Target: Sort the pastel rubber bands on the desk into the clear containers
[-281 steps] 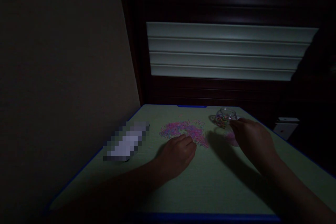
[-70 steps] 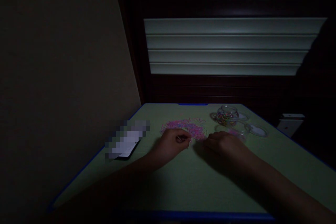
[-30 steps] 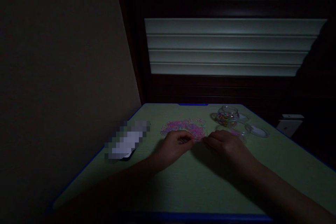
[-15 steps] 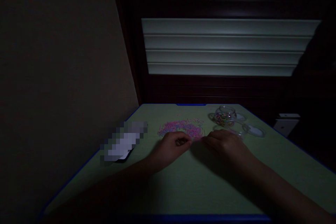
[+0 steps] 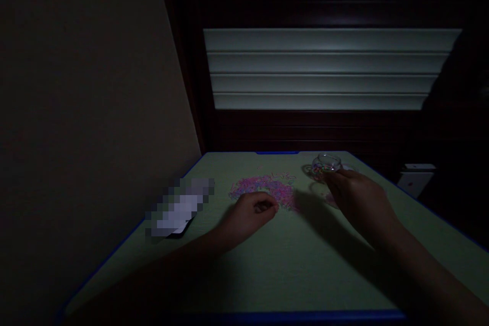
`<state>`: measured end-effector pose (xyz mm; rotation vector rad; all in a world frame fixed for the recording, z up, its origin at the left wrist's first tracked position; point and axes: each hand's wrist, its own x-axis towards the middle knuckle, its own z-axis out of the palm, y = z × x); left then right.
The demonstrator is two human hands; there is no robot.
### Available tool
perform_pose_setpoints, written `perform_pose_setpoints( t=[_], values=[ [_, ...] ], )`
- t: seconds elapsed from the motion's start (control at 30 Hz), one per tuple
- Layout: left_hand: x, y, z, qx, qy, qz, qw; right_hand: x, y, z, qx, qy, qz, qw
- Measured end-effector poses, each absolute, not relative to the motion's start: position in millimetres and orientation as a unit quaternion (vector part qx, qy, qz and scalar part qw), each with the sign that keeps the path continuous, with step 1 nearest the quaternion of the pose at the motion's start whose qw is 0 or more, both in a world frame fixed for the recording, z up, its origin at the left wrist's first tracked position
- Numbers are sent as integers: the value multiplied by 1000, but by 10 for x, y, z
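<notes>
Many small pink and purple pieces, maybe little bands, lie in a loose heap (image 5: pixel 263 186) on the pale green table (image 5: pixel 282 275). At the heap's near edge is my left hand (image 5: pixel 254 214), thumb and fingertips pressed together; what they pinch, if anything, is too small to see. My right hand (image 5: pixel 355 193) is closed at the near right side of a clear round jar (image 5: pixel 326 165) that has multicoloured pieces in it. Its fingertips overlap the jar's lower edge, and whatever they hold cannot be made out.
Clear round lids or dishes, one with pinkish pieces (image 5: pixel 333 199), lie partly behind my right hand. A blurred-out flat object (image 5: pixel 181 209) rests near the table's left edge. A white box (image 5: pixel 415 182) stands beyond the right edge. A wall rises at the left.
My right hand has moved right and away from my left hand, from the heap's near right edge to the jar. My left hand has stayed nearly still.
</notes>
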<state>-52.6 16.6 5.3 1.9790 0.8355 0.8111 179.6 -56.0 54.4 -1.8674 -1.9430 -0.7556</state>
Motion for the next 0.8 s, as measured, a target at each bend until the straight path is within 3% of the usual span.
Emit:
perform_pose_setpoints(
  t=[0.27, 0.8],
  values=[
    [-517, 154, 76, 786, 328, 327, 410, 1975, -580, 528, -727, -608, -309, 83],
    [-507, 153, 70, 787, 333, 321, 408, 1973, -567, 515, -742, -612, -269, 51]
  ],
)
